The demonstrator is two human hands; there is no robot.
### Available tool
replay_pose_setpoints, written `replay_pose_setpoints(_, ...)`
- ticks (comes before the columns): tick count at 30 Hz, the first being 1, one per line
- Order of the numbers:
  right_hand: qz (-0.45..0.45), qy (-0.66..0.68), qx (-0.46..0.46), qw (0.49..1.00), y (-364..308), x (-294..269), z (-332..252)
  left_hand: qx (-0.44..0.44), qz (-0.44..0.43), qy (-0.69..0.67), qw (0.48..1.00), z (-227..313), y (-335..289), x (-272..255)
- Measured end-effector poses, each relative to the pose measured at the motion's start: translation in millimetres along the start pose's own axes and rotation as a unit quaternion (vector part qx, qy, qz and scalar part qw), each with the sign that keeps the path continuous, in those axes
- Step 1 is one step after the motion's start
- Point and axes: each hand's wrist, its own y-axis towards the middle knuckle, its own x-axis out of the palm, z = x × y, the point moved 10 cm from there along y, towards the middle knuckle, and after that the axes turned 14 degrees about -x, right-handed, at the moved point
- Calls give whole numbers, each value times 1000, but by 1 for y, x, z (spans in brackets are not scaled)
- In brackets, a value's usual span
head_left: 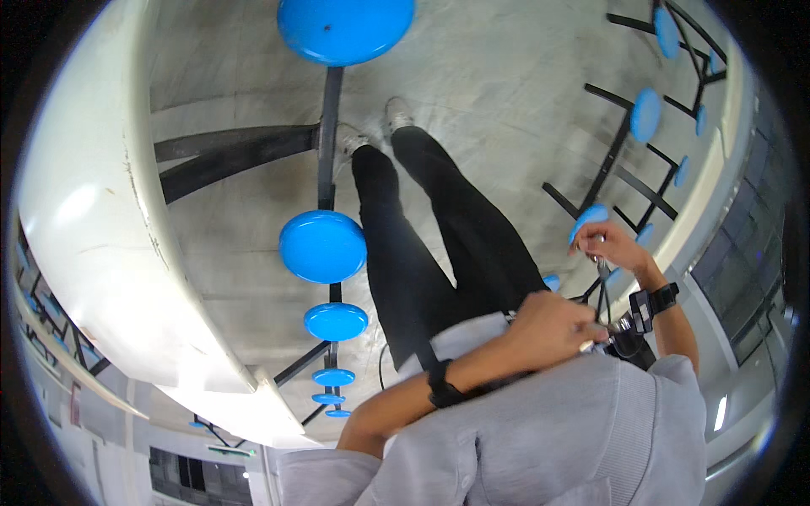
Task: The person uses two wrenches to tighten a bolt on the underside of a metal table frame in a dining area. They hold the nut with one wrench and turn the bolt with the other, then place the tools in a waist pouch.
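Note:
My right hand (614,244) is raised at the right of the view. Its fingers are pinched round the silver end of a thin black cable (602,291), which hangs down toward my waist. My left hand (553,327) is closed in front of my right hip, beside the lower part of that cable; what lies inside its fingers is hidden. Next to its fingertips shows a small shiny metal piece (623,324), too small to make out. A black strap (441,384) circles my left wrist, and a black device (643,310) is strapped on my right wrist.
A long white table (110,253) stands close on my left. Round blue stools (323,246) on a black metal frame (327,143) line its side, next to my legs. More blue stools (645,115) and another pale table (717,160) are at the right.

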Motion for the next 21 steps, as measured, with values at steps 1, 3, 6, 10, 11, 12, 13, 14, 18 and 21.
replay_pose_setpoints(1, -5, 51, -10, 999, -25, 11, -7, -4, 31, -106, 994, 6, -3, -12)
replay_pose_setpoints(3, -37, 128, -66, 989, -74, 33, -25, 13, 87, -243, 966, 24, -6, -45)
replay_pose_setpoints(6, -125, 207, -175, 954, -124, 65, -70, 41, 125, -211, 969, 63, -16, -94)
replay_pose_setpoints(10, -238, 59, -267, 932, -141, 94, -98, -13, 177, -67, 982, 58, -68, -123)
replay_pose_setpoints(11, -201, 32, -253, 946, -147, 86, -86, -29, 200, -43, 978, 45, -84, -129)
replay_pose_setpoints(12, -176, 3, -185, 967, -149, 76, -67, -49, 233, -14, 971, 29, -106, -138)
replay_pose_setpoints(13, -142, -16, -145, 979, -151, 66, -57, -92, 275, 15, 957, 7, -129, -147)
replay_pose_setpoints(14, -102, -37, -103, 989, -155, 55, -47, -128, 312, 45, 940, -15, -147, -157)
replay_pose_setpoints(18, -79, -82, -120, 986, -144, 41, -22, -277, 516, -43, 809, -168, -257, -189)
replay_pose_setpoints(21, -118, -86, -151, 978, -126, 67, -10, -332, 543, -158, 755, -265, -302, -156)
